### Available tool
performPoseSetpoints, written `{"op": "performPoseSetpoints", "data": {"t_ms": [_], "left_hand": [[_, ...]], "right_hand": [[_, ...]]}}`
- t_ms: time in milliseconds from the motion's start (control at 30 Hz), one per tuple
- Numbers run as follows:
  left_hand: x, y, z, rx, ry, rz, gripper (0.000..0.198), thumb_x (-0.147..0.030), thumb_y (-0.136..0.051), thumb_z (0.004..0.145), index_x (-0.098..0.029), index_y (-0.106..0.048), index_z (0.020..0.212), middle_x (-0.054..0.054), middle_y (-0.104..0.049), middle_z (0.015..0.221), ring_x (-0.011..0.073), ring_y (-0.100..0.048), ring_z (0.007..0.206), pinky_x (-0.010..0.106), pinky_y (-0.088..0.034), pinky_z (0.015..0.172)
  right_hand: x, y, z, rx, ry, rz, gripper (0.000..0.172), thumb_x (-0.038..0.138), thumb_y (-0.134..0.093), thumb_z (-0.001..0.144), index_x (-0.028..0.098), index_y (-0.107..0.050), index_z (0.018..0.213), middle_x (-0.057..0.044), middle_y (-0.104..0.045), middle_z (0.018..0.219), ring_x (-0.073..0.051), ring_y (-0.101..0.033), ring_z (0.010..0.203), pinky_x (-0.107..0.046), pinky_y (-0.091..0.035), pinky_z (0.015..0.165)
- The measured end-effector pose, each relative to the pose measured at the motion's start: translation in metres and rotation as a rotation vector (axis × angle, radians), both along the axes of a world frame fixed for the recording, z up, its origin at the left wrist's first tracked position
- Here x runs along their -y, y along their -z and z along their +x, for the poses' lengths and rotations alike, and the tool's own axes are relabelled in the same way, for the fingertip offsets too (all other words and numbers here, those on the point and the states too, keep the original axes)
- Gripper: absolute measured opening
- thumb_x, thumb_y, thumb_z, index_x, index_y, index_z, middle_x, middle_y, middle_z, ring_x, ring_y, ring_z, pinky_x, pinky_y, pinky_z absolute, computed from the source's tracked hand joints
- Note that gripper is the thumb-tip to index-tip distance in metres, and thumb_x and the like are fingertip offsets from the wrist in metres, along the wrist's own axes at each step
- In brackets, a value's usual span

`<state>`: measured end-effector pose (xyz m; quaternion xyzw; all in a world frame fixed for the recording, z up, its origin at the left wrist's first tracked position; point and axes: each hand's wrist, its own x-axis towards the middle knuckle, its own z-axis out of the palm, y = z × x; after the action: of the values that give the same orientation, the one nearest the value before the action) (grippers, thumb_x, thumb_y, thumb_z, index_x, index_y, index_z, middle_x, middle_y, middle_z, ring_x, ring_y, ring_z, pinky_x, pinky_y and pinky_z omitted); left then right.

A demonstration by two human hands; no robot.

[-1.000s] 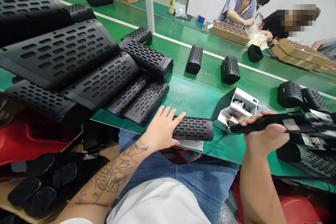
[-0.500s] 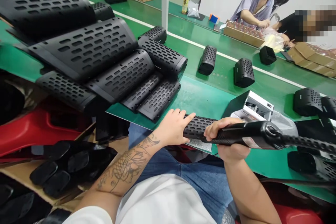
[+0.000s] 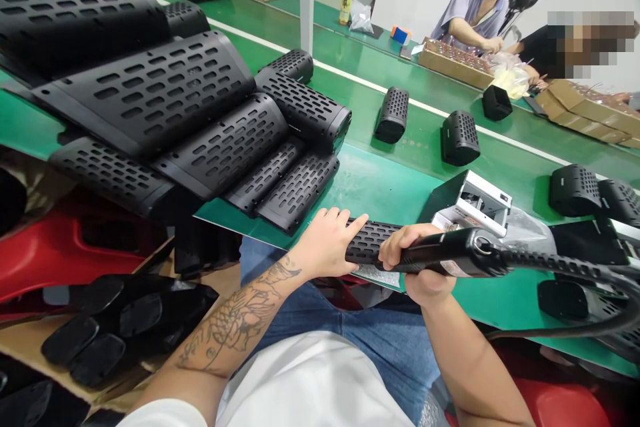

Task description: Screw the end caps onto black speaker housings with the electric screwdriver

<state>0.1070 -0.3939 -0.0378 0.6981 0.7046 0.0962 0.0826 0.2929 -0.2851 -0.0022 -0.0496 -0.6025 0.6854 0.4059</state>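
Note:
My left hand (image 3: 325,243) is closed around the left end of a black perforated housing (image 3: 371,241) at the table's front edge. My right hand (image 3: 425,263) grips a black corded electric screwdriver (image 3: 453,255), held almost level. Its tip points toward the housing, but the right fingers hide the tip, so contact cannot be made out. A thick cord leaves its back end to the right. Just behind the tool stands a silver and black box-shaped device (image 3: 475,203) with an opening in its top. Left of the hands, several similar black housings (image 3: 220,147) lie piled up.
Single housings (image 3: 461,138) stand along the green conveyor (image 3: 425,130). Black parts fill a carton (image 3: 30,340) at lower left, near a red chair (image 3: 100,240). Across the line, two people work beside cardboard trays (image 3: 453,61). A metal post (image 3: 307,0) rises behind the pile.
The screwdriver and my right hand have shifted slightly left, and the cord now hangs in a visible curve at right. My left hand keeps its hold. The whole view has shifted a little.

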Motion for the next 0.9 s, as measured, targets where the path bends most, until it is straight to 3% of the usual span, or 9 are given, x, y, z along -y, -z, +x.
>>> {"op": "performPoseSetpoints", "data": {"t_ms": [200,433,567,667,767,867,900], "left_hand": [[-0.001,-0.004,0.0,-0.013,0.006,-0.05,0.108,-0.064,-0.087,0.088,-0.015,-0.052,0.177,0.021,-0.07,0.139,0.0424,-0.066,0.123,0.053,-0.049,0.106],[-0.003,-0.009,0.001,-0.009,0.002,-0.083,0.109,-0.064,-0.088,0.088,-0.014,-0.05,0.178,0.022,-0.069,0.14,0.0426,-0.065,0.125,0.054,-0.049,0.109],[-0.001,-0.004,0.0,0.0,0.006,-0.045,0.108,-0.061,-0.089,0.088,-0.014,-0.051,0.178,0.022,-0.069,0.141,0.0428,-0.065,0.125,0.054,-0.049,0.11],[0.001,0.002,0.0,0.01,0.0,-0.005,0.109,-0.06,-0.091,0.086,-0.014,-0.052,0.177,0.022,-0.07,0.141,0.0426,-0.065,0.125,0.055,-0.05,0.111],[0.003,0.007,0.001,0.02,-0.011,0.032,0.11,-0.059,-0.095,0.084,-0.013,-0.054,0.175,0.023,-0.07,0.14,0.0432,-0.065,0.124,0.057,-0.051,0.11],[0.003,0.01,0.005,0.025,-0.022,0.047,0.111,-0.058,-0.095,0.085,-0.012,-0.053,0.176,0.025,-0.07,0.144,0.0447,-0.066,0.126,0.06,-0.052,0.11],[0.003,0.011,0.007,0.028,-0.024,0.049,0.111,-0.058,-0.096,0.085,-0.012,-0.053,0.176,0.026,-0.069,0.147,0.0454,-0.066,0.127,0.061,-0.053,0.11]], "right_hand": [[-0.002,0.008,0.001,-0.028,-0.049,0.081,0.057,0.076,-0.093,0.086,0.026,-0.08,0.108,0.002,-0.072,0.069,-0.016,-0.065,0.053,-0.033,-0.058,0.06],[-0.006,0.012,-0.003,-0.056,-0.115,0.012,0.059,0.079,-0.095,0.082,0.026,-0.082,0.105,0.003,-0.073,0.067,-0.016,-0.067,0.052,-0.032,-0.059,0.06],[0.001,0.017,-0.004,-0.034,-0.095,0.032,0.059,0.077,-0.097,0.081,0.025,-0.082,0.103,0.001,-0.073,0.068,-0.016,-0.066,0.053,-0.033,-0.059,0.061],[-0.004,0.006,0.005,-0.038,-0.052,0.05,0.061,0.08,-0.095,0.082,0.024,-0.082,0.105,0.001,-0.072,0.066,-0.018,-0.066,0.051,-0.035,-0.06,0.059],[-0.034,-0.018,0.025,-0.074,0.157,0.07,0.06,0.079,-0.091,0.085,0.024,-0.082,0.106,0.003,-0.069,0.062,-0.019,-0.062,0.045,-0.037,-0.06,0.052],[-0.077,-0.034,0.05,-0.092,0.641,0.128,0.061,0.077,-0.089,0.085,0.02,-0.082,0.108,0.002,-0.067,0.061,-0.018,-0.061,0.046,-0.034,-0.056,0.049],[-0.09,-0.034,0.057,-0.07,0.773,0.135,0.054,0.071,-0.088,0.088,0.02,-0.081,0.105,0.002,-0.067,0.062,-0.018,-0.061,0.048,-0.033,-0.056,0.05]]}}
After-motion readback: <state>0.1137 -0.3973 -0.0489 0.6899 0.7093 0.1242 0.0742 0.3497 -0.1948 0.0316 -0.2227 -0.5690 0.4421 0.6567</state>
